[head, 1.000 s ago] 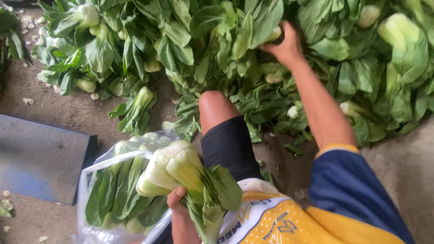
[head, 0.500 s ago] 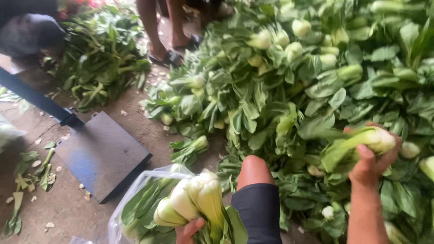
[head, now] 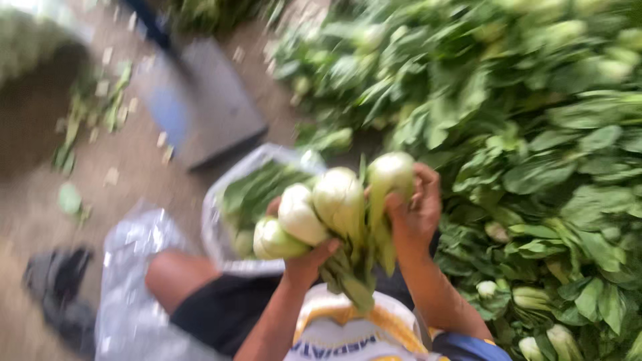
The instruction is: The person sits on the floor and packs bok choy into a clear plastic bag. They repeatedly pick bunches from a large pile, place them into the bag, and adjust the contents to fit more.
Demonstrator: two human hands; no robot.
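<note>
My left hand point(head: 306, 262) grips a bunch of bok choy point(head: 314, 214) by the stems, pale bases pointing up and left. My right hand point(head: 416, 212) presses one more bok choy head point(head: 390, 175) against the right side of that bunch. Behind the bunch lies a clear plastic bag point(head: 249, 194) holding more green leaves. The frame is blurred by motion.
A large heap of loose bok choy point(head: 535, 134) fills the right half of the ground. A flat grey platform point(head: 194, 107) lies at upper left. More clear plastic point(head: 130, 287) is spread beside my bare knee point(head: 170, 277). A dark sandal point(head: 57, 281) and leaf scraps lie at left.
My right hand picked a bok choy from the heap and brought it across to the bunch in my left hand. The view swung left and down.
</note>
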